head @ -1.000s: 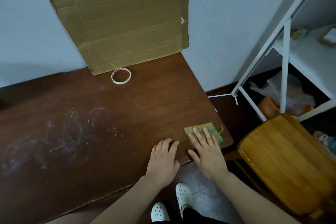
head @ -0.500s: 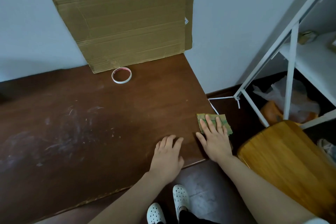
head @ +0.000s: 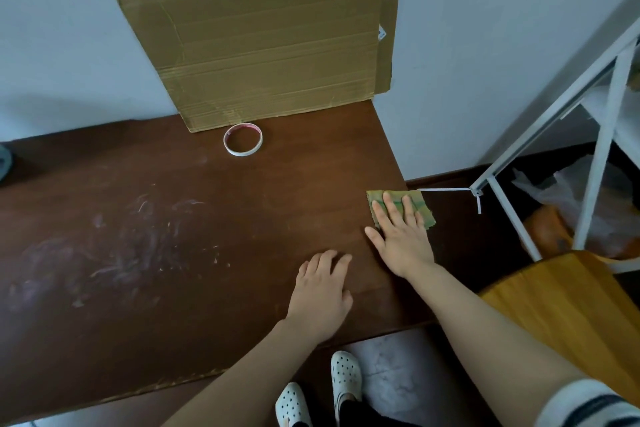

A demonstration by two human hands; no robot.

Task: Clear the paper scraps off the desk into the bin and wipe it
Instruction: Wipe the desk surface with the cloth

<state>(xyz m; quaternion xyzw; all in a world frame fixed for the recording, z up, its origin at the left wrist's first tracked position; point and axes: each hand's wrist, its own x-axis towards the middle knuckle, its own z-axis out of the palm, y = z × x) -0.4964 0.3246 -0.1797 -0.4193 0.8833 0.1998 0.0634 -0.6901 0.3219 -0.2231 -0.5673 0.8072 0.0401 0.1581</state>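
Left hand: flat on the desk near its front edge, palm down, fingers loosely spread, holding nothing.

Scuffs: pale chalky smears on the left half of the brown top.

Cardboard sheet: leans on the wall at the back of the desk, its bottom edge on the top.

Tape ring: lies flat just in front of the cardboard's lower left corner, well apart from both hands.

Right hand: palm down with straight, spread fingers, pressing the cloth onto the desk.

Cloth: green-yellow, at the desk's right edge about midway between front and wall. Its right end hangs past the edge.

White rack: stands right of the desk. A thin white strip runs from its foot toward the cloth.

Plastic bag: sits behind the rack post over something orange.

Wooden chair seat: beside the desk's front right corner, below the right forearm.

White shoes: on the floor under the front edge.

Change from half a second ago: cloth and right hand now lie farther along the right edge toward the wall. The left hand, tape ring and cardboard keep their places.

Cloth axis: the long side runs across the desk, left to right, dipping slightly at the right. The fingers on it point toward the wall.
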